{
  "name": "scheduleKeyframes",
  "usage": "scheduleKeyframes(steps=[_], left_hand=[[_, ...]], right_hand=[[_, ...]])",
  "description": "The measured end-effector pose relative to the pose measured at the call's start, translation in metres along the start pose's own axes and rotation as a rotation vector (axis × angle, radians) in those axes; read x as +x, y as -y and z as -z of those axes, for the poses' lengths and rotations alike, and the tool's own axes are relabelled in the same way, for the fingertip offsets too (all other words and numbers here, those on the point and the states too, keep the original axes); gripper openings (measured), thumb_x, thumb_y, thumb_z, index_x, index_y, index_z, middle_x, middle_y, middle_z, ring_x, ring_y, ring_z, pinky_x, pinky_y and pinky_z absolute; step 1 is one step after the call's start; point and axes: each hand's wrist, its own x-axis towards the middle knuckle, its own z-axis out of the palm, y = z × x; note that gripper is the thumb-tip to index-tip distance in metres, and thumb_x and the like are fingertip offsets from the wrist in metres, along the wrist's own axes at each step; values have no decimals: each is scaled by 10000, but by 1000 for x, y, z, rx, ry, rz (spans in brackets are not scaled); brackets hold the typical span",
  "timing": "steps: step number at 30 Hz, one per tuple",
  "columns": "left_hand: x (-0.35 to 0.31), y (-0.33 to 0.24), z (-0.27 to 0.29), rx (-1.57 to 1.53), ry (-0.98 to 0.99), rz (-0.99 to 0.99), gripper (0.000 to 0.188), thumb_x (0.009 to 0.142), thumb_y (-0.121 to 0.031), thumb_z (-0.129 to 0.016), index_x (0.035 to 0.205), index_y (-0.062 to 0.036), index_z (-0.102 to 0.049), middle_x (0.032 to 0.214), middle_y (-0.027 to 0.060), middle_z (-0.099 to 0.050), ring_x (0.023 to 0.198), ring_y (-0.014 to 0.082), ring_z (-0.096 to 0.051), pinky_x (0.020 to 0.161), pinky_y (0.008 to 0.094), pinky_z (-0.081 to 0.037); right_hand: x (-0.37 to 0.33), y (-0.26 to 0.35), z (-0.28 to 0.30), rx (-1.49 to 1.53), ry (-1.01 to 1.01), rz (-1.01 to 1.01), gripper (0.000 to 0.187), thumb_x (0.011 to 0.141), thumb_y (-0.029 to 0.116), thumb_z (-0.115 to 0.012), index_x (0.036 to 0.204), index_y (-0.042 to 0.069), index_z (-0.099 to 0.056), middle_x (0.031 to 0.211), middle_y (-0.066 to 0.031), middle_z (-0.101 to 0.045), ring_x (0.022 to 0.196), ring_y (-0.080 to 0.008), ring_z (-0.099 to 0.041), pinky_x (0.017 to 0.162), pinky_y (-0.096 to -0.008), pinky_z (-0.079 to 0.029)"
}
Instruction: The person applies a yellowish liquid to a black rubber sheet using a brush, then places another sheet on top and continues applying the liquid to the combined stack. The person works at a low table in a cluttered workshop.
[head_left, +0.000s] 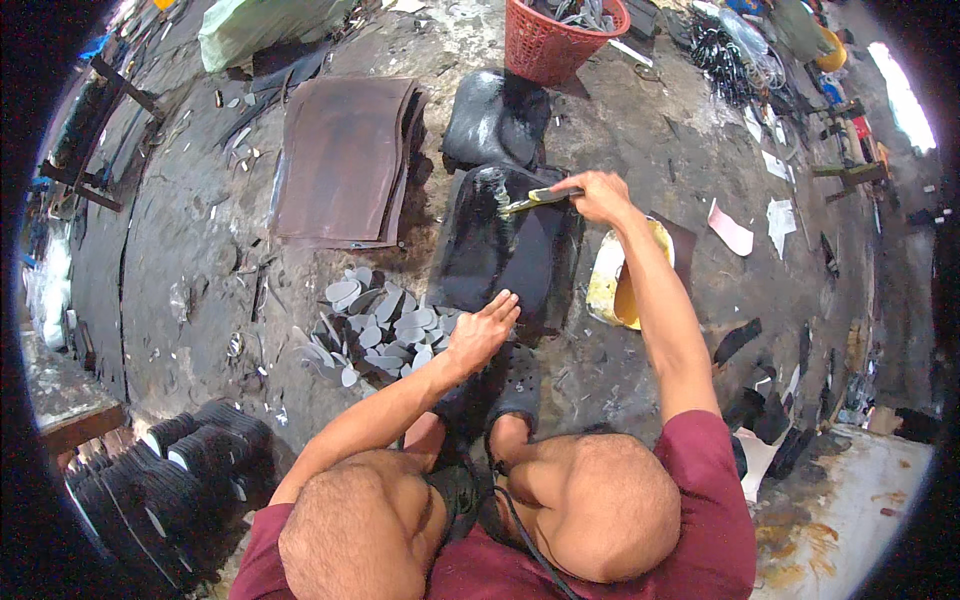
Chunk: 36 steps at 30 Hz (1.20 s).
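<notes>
A black sheet [487, 240] lies in front of me, with a wet, whitish smear near its far edge. My right hand [602, 196] is closed round a brush [545, 196], whose tip touches the sheet beside that smear. On the sheet's near edge my left hand [487, 328] rests with fingers stretched out, pressing down and holding nothing. Under my right forearm stands a cut-open whitish container [603, 284] with yellowish glue-like stuff inside. Small grey oval pieces [385, 325] are heaped to the left of my left hand.
Stacked brown sheets [342, 160] lie at the far left of the black sheet. Beyond it sit a dark, shiny padded piece [492, 120] and a red basket [555, 50]. Bundles of black soles [170, 490] fill the near left. Scraps litter the floor.
</notes>
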Motion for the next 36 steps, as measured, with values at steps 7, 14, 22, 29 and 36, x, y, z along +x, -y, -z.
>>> scheduleKeyframes(steps=[7, 14, 22, 29, 36], left_hand=[[-3, -3, -13, 118, -45, -31, 527, 827, -55, -600, 1350, 8, -570, 1496, 131, -509, 1422, 241, -450, 757, 318, -609], [2, -3, -9, 117, -74, -15, 598, 795, -31, -615, 1387, 5, -534, 1521, 120, -486, 1438, 254, -430, 815, 307, -598], [16, -1, 9, -16, -26, 99, 696, 745, 16, -601, 1431, -7, -481, 1553, 112, -442, 1462, 237, -386, 841, 337, -597], [-2, 18, 28, -527, -413, 229, 524, 821, 100, -616, 1268, -161, -701, 1456, 147, -555, 1344, 294, -537, 1055, 368, -469], [-21, 58, 7, -762, -573, 1007, 478, 885, -71, -652, 1363, -75, -634, 1148, 90, -626, 896, 152, -564, 799, 305, -485]], right_hand=[[-63, 14, -24, 133, 165, -11, 451, 827, 227, -683, 1276, 279, -674, 1039, -118, -744, 984, -328, -706, 848, -455, -544], [-82, 38, -64, 298, -248, -310, 449, 849, 238, -625, 1292, 164, -631, 1087, -201, -716, 1045, -421, -669, 893, -531, -525], [-46, 50, -21, 212, -361, -286, 431, 900, 269, -624, 1321, 192, -577, 999, -216, -727, 952, -430, -693, 819, -555, -532], [-106, 51, -73, 366, -244, -56, 341, 915, 220, -624, 1256, 226, -602, 985, -186, -726, 916, -430, -690, 784, -536, -546], [-181, 92, -109, 284, -447, 175, 413, 866, 107, -645, 1266, 201, -605, 998, -103, -727, 835, -344, -691, 684, -461, -569]])
